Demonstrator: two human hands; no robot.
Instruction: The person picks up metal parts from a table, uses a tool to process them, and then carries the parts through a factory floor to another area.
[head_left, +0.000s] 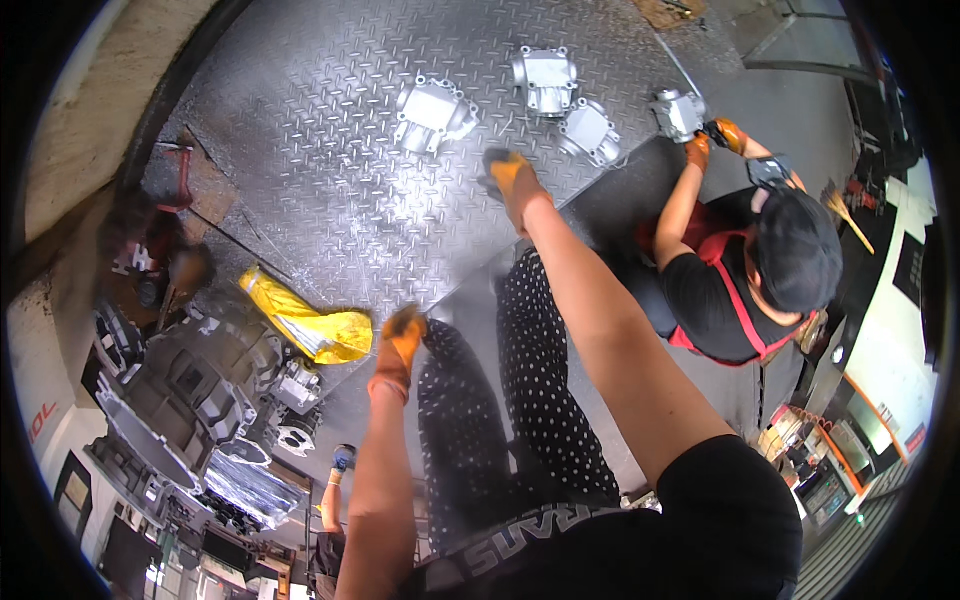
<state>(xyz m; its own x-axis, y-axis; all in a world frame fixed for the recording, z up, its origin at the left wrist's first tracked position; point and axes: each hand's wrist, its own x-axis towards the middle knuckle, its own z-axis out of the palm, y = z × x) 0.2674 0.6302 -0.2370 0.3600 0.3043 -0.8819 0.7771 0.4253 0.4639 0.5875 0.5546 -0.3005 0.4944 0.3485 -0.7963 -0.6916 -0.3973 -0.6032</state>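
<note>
My right hand [515, 188], in an orange work glove with dark fingertips, reaches over a metal tread-plate surface [330, 130]. Its slightly blurred fingers look apart, with nothing visible in them. Ahead of it lie silver metal castings: one [432, 112] to the left, another [546, 80] farther off, and a third [589, 132] to the right. None of them touches the hand. Low beside my knee is my left hand [398, 350], also in an orange glove. Its fingers are bent and partly hidden, so whether they hold anything is unclear.
At right a co-worker in a dark cap [800, 245] holds another silver casting [680, 115] with orange gloves. A yellow cloth or bag [315, 325] lies left of my left hand. Large grey housings [180, 385] crowd the left side. Another person's gloved hand [344, 458] shows low down.
</note>
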